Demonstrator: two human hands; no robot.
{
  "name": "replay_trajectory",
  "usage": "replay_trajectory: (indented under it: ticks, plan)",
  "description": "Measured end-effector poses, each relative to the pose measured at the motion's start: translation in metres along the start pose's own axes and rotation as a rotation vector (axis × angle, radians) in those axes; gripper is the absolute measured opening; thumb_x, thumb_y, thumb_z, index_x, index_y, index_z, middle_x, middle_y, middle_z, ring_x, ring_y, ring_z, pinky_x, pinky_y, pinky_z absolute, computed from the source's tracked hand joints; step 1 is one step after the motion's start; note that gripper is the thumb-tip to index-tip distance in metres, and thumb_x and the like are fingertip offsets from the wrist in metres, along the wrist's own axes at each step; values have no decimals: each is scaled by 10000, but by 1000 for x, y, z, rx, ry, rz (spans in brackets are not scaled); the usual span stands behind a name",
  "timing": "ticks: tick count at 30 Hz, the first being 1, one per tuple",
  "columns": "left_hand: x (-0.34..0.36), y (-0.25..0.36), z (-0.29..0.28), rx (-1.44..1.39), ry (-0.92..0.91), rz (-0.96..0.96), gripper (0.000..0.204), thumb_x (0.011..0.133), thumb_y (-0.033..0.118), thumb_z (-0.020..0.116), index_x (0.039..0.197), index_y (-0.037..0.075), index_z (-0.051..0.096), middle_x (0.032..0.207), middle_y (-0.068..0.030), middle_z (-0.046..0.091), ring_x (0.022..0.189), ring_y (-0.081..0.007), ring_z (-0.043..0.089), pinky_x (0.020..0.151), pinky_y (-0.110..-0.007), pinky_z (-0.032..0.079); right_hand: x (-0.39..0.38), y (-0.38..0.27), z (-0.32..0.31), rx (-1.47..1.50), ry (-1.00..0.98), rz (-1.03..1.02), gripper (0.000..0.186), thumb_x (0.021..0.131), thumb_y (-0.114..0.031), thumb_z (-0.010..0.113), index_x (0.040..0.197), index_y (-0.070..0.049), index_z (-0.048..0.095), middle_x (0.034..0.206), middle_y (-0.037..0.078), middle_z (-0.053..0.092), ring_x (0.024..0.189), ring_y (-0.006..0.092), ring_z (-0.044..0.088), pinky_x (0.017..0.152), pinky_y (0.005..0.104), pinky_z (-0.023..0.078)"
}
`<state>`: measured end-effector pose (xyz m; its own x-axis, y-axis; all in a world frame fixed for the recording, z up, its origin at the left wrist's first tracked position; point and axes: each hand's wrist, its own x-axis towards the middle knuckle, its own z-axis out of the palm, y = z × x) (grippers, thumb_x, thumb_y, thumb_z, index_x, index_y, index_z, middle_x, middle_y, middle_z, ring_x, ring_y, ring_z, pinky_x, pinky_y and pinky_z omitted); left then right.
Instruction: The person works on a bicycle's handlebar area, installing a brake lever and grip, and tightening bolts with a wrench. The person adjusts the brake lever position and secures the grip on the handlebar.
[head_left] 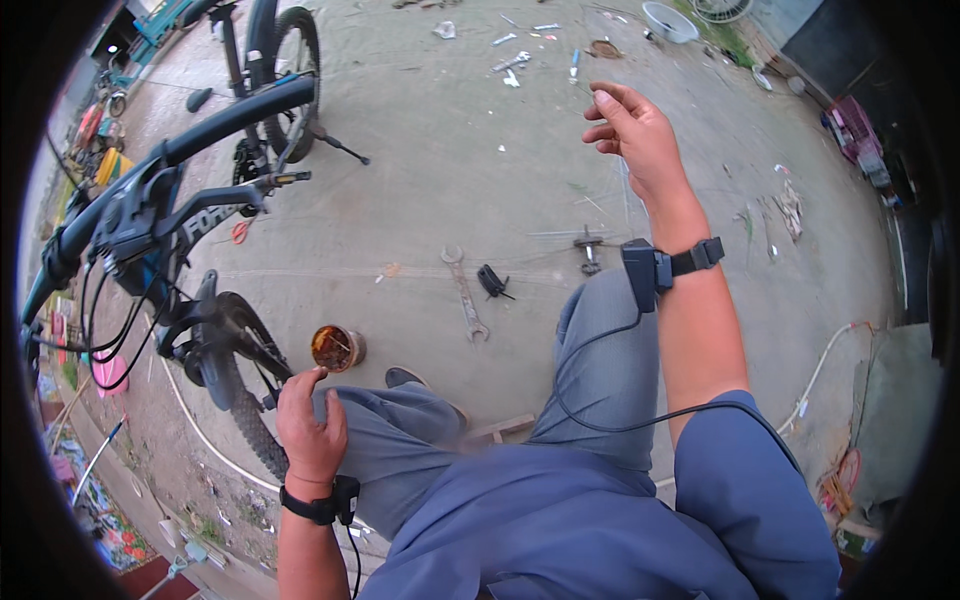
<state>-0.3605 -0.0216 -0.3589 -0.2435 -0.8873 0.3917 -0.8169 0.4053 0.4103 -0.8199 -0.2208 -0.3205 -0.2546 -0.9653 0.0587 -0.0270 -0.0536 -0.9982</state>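
My left hand hovers over my left knee, thumb apart from the loosely bent fingers, holding nothing that shows. Just beyond its fingertips stands a round can with rusty brown contents. My right hand is raised ahead on an outstretched arm, its fingers loosely curled and spread; I see nothing in them. On the ground between my hands are a large wrench, a small black part and a wheel hub. Thin spoke-like rods lie close to the hub.
A bicycle stands at my left, its handlebar and front tyre close to my left arm. Small tools lie scattered farther off, near a white basin. A pale hose curves along the right. Cables run from both wrist straps.
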Motion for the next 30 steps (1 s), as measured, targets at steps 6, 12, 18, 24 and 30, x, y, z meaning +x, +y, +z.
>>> replay_trajectory:
  ticks: [6,12,18,24,30]
  plan:
    - [4,9,51,-93,-128,-111,347,827,-47,671,1166,-7,615,1019,-182,679,939,-366,678,824,-410,543,-3,25,-23,46,56,44,400,996,-295,668,1298,-36,634,1023,75,689,758,153,696,650,257,502]
    - [7,0,98,-176,-269,-276,295,873,-2,673,1165,-6,629,1022,-168,704,929,-321,702,839,-397,555,-6,74,-11,237,159,162,409,996,-260,660,1327,-27,606,995,78,680,710,153,685,610,256,495]
    - [11,-12,129,-210,-533,-505,270,887,81,701,1140,0,654,983,-158,734,900,-302,728,843,-397,570,-11,139,33,273,13,413,502,981,-236,674,1394,11,531,984,85,660,696,155,677,584,266,497]
    - [19,-13,153,-169,-718,-528,287,867,141,725,1116,9,669,924,-148,744,857,-306,735,804,-400,576,-6,165,61,221,-88,480,501,976,-254,668,1370,26,536,928,71,664,677,131,672,611,287,526]
    - [22,10,144,-182,-837,-572,287,861,173,727,1095,13,681,901,-155,743,819,-318,731,755,-404,580,-31,186,65,-29,-146,631,526,961,-290,693,1375,-4,542,889,78,708,664,131,680,600,309,535]
